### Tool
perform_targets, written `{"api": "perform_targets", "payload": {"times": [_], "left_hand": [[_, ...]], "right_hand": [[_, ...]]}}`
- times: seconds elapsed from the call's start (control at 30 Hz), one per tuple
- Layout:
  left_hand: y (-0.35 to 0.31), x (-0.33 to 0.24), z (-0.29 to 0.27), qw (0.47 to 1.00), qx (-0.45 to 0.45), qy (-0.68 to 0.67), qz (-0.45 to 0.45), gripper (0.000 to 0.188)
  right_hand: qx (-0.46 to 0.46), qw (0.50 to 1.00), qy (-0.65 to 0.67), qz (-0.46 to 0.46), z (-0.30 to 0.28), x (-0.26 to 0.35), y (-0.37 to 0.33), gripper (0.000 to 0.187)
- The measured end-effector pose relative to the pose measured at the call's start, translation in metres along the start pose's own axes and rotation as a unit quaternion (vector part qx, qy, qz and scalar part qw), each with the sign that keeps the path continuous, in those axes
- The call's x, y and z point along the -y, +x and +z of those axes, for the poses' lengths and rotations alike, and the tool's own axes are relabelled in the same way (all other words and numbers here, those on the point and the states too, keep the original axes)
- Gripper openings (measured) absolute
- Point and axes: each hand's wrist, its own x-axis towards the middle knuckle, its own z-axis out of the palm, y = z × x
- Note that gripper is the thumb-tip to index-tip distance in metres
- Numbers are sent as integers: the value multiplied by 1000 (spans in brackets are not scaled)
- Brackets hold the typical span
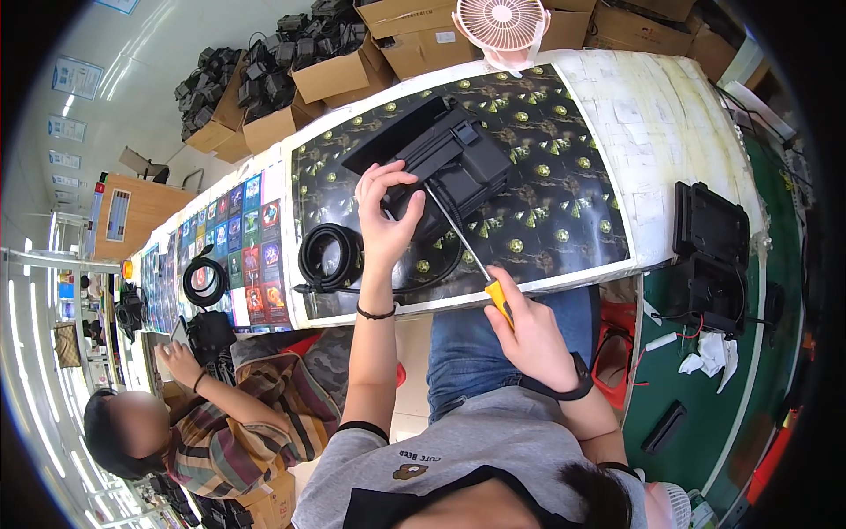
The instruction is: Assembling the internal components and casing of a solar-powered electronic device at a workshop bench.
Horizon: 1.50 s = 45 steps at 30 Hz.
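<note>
A black plastic case (pixel 480 159) with a raised flat lid (pixel 388 137) lies on the dark patterned mat in front of me. My left hand (pixel 388 212) is at its near left edge, fingers curled against the case and thumb bent toward them. A screwdriver with a yellow handle (pixel 498 298) is gripped in my right hand (pixel 533 339). Its long metal shaft slants up and left, with the tip at the case close to my left fingertips. What the tip touches is too small to make out. Beside my left wrist lies a coiled black cable (pixel 328 256).
A pink fan (pixel 502 25) stands at the table's far edge, before cardboard boxes (pixel 330 75) and heaped black devices. At right, a green surface (pixel 670 379) holds an open black case (pixel 712 256), wires and crumpled tissue. Another person (pixel 238 414) sits at left near a second cable coil (pixel 204 280).
</note>
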Motion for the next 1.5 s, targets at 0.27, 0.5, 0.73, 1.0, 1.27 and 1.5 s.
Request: {"api": "perform_targets", "payload": {"times": [0.27,0.5,0.73,1.0,1.27,1.5], "left_hand": [[14,-4,-11,996,60,44,53,28],[15,-49,-8,949,167,238,120,47],[21,-41,-9,953,188,203,124,39],[28,-54,30,936,119,305,131,20],[27,-59,18,959,158,199,125,34],[11,-68,-3,957,214,149,125,41]], "right_hand": [[165,779,545,263,-8,13,2,55],[139,727,608,287,-15,19,-18,53],[-37,733,639,229,-42,4,-30,54],[-131,755,603,220,-41,-14,-15,53],[-209,803,537,155,-12,-40,-6,49],[-247,858,430,130,-6,-63,47,31]]}}
